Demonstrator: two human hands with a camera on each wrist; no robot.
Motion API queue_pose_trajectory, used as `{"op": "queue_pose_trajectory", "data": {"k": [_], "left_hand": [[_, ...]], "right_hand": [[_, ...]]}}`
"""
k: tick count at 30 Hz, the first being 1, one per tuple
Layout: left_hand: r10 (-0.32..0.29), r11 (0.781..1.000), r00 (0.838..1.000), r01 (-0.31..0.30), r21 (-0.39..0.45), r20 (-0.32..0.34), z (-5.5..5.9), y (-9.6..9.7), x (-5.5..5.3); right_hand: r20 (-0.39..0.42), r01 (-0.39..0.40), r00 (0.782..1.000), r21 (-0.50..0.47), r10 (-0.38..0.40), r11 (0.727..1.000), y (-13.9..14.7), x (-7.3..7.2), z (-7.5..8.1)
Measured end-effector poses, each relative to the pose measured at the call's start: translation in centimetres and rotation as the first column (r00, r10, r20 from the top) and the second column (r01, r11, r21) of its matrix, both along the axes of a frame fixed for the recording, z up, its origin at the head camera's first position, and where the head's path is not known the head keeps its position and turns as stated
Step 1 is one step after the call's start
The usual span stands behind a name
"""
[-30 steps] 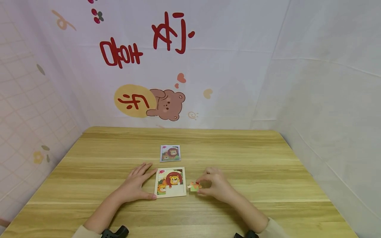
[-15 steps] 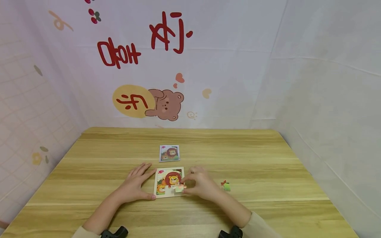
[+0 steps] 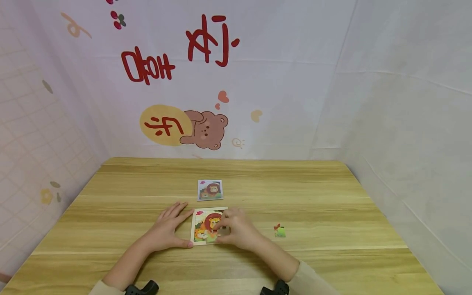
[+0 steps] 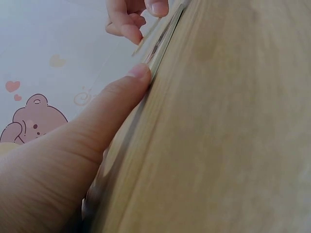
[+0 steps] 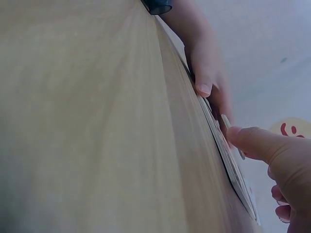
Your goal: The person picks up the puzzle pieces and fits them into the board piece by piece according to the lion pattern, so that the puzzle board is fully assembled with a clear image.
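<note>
A framed jigsaw puzzle (image 3: 199, 243) with a lion picture lies flat on the table. My left hand (image 3: 167, 230) spreads along its left side, the thumb touching the lower left corner and the index finger near the upper left corner. Between thumb and fingers, my right hand (image 3: 239, 230) pinches a puzzle piece (image 3: 212, 237) over the lower part of the frame. In the right wrist view this thin piece (image 5: 226, 121) is tilted and raised off the puzzle. The right hand hides the frame's right side. Another puzzle piece (image 3: 280, 231), green and red, lies to the right.
Behind the puzzle lies a small reference card (image 3: 210, 190) with the same lion picture. The wooden table (image 3: 332, 205) meets a white printed curtain (image 3: 287, 102) at the back. A black wrist device (image 3: 141, 288) sits on the left forearm.
The right hand has carried its puzzle piece leftward from beside the frame to over its lower part, leaving the green and red piece uncovered on the table. The left hand stays in place.
</note>
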State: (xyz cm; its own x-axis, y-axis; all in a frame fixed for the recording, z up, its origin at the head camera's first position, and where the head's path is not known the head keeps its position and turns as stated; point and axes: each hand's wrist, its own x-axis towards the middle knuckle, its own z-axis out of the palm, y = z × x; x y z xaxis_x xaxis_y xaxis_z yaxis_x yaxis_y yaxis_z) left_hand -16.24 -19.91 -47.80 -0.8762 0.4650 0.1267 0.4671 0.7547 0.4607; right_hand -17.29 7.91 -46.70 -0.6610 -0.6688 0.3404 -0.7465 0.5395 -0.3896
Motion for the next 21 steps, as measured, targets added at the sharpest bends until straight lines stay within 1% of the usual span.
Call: {"op": "queue_pose_trajectory", "data": {"k": [9,14,21], "left_hand": [[0.000,1.000,1.000,0.000,0.007,0.004,0.02,-0.06,0.06],[-0.001,1.000,1.000,0.001,0.012,0.007,0.09,-0.06,0.10],[0.000,1.000,1.000,0.000,0.007,-0.006,-0.16,-0.15,-0.01]], "right_hand": [[0.034,0.033,0.999,0.052,-0.035,0.998,-0.70,-0.09,-0.04],[0.041,0.047,0.998,0.058,-0.049,0.997,-0.84,-0.31,0.03],[0.077,0.052,0.995,0.076,-0.058,0.996,-0.83,-0.48,0.18]]}}
